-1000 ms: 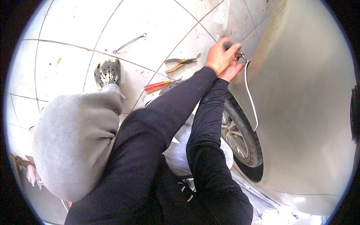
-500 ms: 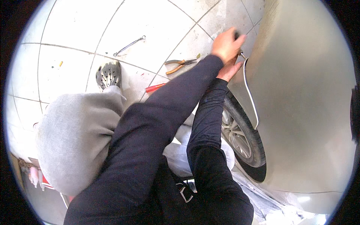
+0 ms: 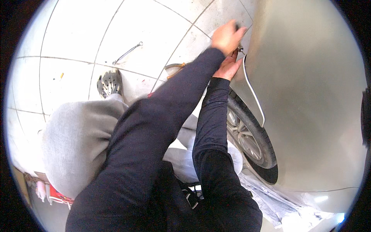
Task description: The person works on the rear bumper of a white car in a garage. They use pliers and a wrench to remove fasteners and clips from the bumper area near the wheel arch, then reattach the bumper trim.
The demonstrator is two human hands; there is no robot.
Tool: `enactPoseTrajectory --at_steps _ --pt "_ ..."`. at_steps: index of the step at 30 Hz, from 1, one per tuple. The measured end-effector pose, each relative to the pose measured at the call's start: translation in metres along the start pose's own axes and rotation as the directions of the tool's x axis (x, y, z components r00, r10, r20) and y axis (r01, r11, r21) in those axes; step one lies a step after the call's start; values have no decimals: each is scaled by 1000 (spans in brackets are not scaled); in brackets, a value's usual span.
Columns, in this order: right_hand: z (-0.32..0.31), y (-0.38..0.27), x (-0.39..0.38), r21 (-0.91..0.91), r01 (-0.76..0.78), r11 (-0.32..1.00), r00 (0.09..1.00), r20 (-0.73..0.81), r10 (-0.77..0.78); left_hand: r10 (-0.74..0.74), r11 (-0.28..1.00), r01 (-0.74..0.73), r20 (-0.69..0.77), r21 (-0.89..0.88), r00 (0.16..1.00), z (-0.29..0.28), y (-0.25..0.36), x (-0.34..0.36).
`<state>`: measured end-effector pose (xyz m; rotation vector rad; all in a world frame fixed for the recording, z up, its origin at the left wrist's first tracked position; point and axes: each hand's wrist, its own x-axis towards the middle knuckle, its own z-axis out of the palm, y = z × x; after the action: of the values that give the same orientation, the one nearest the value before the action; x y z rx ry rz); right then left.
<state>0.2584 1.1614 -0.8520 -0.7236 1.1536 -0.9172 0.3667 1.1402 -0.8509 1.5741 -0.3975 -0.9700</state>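
Observation:
My left hand (image 3: 227, 37) is closed around a dark-handled tool, beside the edge of a car's bumper (image 3: 301, 96). Only a dark end shows past the fingers. A metal shank or socket (image 3: 241, 49) sticks out below that hand, close to the panel edge; its exact kind is unclear. Just nearer, my right hand (image 3: 228, 69) has its palm turned up and its thumb stretched toward the bumper's pale edge. Its other fingers reach up beneath the left hand and are mostly hidden, so their grip does not show.
A car wheel (image 3: 251, 135) sits in the arch right of my right forearm. On the tiled floor (image 3: 77, 31) lie a spanner (image 3: 127, 53) and orange-handled pliers (image 3: 176, 69), partly covered by my left sleeve. My shoe (image 3: 110, 83) rests at left; a crumpled pale sheet (image 3: 278, 205) lies lower right.
The view has shifted slightly, and both hands appear a little higher and further left. My left sleeve covers more of the pliers and the red-handled tool. Both hands stay at the bumper edge.

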Motion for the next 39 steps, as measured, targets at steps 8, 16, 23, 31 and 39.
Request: enactPoseTrajectory --at_steps 8,16,23,31,39 --pt "-27 -1 19 230 30 973 997 59 -45 -9 923 20 31 -383 999 -15 -6 -64" --pt "-17 7 12 335 14 942 994 -105 22 -86 922 75 -13 -379 996 -17 -19 -58" --pt "-34 11 8 177 91 980 986 -155 -63 -267 878 185 -131 -442 955 -6 -13 -78" --pt "-13 7 4 223 65 973 971 -239 -10 4 926 6 26 -377 1000 -16 -35 -65" --pt "-19 6 9 399 42 916 986 -165 26 107 986 -125 162 107 981 9 5 18"
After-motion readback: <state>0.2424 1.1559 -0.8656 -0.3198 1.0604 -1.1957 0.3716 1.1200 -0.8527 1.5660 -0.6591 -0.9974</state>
